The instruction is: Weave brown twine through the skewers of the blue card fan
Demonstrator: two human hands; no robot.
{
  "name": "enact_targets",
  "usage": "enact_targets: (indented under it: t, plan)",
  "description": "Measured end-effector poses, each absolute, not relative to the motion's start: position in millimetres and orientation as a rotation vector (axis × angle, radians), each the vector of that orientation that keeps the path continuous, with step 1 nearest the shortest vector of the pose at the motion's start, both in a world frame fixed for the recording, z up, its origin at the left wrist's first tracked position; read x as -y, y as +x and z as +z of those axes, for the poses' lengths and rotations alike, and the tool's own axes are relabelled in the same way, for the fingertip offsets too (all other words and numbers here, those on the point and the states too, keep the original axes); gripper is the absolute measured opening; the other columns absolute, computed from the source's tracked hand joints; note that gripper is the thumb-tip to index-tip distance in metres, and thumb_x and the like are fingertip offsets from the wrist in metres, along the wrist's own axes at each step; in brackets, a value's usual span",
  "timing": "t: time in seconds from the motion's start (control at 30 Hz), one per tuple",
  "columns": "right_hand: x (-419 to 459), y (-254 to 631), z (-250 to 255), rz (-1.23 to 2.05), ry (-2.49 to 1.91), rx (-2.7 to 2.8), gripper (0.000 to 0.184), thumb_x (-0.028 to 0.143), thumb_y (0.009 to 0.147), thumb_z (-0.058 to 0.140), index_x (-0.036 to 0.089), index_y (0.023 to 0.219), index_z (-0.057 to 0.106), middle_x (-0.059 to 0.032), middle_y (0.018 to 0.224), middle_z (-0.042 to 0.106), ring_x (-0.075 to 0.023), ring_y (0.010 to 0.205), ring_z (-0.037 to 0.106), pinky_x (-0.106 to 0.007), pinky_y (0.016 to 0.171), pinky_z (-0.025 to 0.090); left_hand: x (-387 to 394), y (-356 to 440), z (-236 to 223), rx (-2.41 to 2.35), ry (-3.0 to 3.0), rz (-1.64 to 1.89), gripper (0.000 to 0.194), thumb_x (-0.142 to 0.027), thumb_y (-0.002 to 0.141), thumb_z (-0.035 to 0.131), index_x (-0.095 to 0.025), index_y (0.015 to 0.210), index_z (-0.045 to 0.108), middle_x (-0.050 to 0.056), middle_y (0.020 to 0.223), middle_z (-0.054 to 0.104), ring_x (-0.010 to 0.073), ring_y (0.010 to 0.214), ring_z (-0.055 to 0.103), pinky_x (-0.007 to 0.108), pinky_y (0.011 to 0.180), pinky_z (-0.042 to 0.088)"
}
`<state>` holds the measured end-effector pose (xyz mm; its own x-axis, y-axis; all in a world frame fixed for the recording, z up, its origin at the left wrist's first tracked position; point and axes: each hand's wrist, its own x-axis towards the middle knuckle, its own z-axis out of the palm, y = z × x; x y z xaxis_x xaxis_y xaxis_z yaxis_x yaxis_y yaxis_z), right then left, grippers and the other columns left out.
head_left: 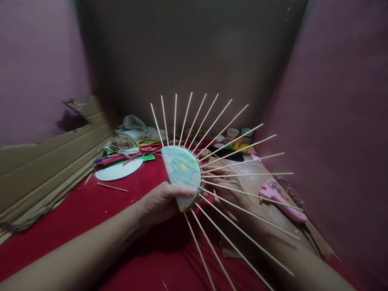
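A half-disc [182, 171], covered in pale blue patterned material, is held upright in front of me. Many thin wooden sticks [235, 175] fan out from its curved edge, where a narrow twine-like band runs along their bases. My left hand [165, 200] grips the lower part of the half-disc, thumb across its front face. Behind the sticks on the right is my right hand [227, 186], its fingers bent close to the curved edge. The fingertips are partly hidden by the sticks, and what they pinch does not show.
On the red cloth [130, 218] lie a white half-disc [119, 169], a loose stick [112, 187], a twine ball [122, 143] and scissors [150, 146]. A pink glue gun [281, 202] rests at right. Cardboard [54, 165] leans at left; small cups [232, 133] stand behind.
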<state>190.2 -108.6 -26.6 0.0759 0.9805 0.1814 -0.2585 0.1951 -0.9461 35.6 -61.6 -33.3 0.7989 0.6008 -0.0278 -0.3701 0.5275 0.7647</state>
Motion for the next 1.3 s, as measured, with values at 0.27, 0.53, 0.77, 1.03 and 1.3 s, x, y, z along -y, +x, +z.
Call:
enact_targets:
  t: [0.27, 0.53, 0.77, 1.03, 1.3]
  plan:
    - [108.6, 195.8, -28.6, 1.179, -1.005, 1.140, 0.018, 0.033, 0.071, 0.070, 0.021, 0.085, 0.073, -0.0039, 0.084, 0.072, -0.0197, 0.082, 0.064, -0.035, 0.078, 0.049, 36.8, 24.7, -31.5, -0.350, 0.655, 0.600, 0.022, -0.015, 0.064, 0.068, -0.007, 0.085, 0.066, 0.011, 0.077, 0.072, 0.0233, 0.070, 0.067, 0.036, 0.070, 0.054]
    - [106.0, 193.4, -26.3, 1.134, -0.966, 1.062, 0.015, 0.029, 0.065, 0.074, 0.021, 0.078, 0.072, -0.0020, 0.078, 0.071, -0.0170, 0.073, 0.064, -0.033, 0.073, 0.050, 42.7, 24.4, -27.6, -0.376, 0.656, 0.622, 0.020, -0.007, 0.067, 0.058, -0.006, 0.086, 0.066, 0.011, 0.075, 0.072, 0.0229, 0.068, 0.067, 0.037, 0.070, 0.055]
    - [106.0, 191.7, -26.3, 1.130, -1.029, 1.080, 0.015, 0.030, 0.069, 0.070, 0.018, 0.077, 0.071, -0.0042, 0.077, 0.070, -0.0170, 0.072, 0.062, -0.031, 0.068, 0.049, 45.3, 25.2, -30.7, -0.324, 0.676, 0.598, 0.024, -0.006, 0.065, 0.057, -0.006, 0.088, 0.065, 0.012, 0.077, 0.071, 0.0233, 0.069, 0.067, 0.038, 0.072, 0.054]
    - [107.6, 193.7, -16.6, 0.878, -1.199, 1.198, 0.008, 0.024, 0.070, 0.066, 0.017, 0.068, 0.068, -0.0023, 0.072, 0.069, -0.0159, 0.070, 0.063, -0.029, 0.068, 0.049, 45.0, 26.6, -30.8, -0.401, 0.672, 0.640, 0.025, -0.004, 0.063, 0.057, -0.005, 0.087, 0.064, 0.013, 0.074, 0.070, 0.0237, 0.066, 0.066, 0.040, 0.070, 0.054]
    - [108.7, 196.9, -16.3, 0.722, -1.250, 1.284, 0.011, 0.028, 0.073, 0.064, 0.018, 0.068, 0.066, -0.0023, 0.074, 0.067, -0.0161, 0.072, 0.062, -0.029, 0.070, 0.047, 43.8, 27.9, -28.5, -0.468, 0.649, 0.644, 0.023, -0.004, 0.063, 0.056, -0.007, 0.085, 0.063, 0.012, 0.071, 0.069, 0.0235, 0.063, 0.065, 0.039, 0.063, 0.055]
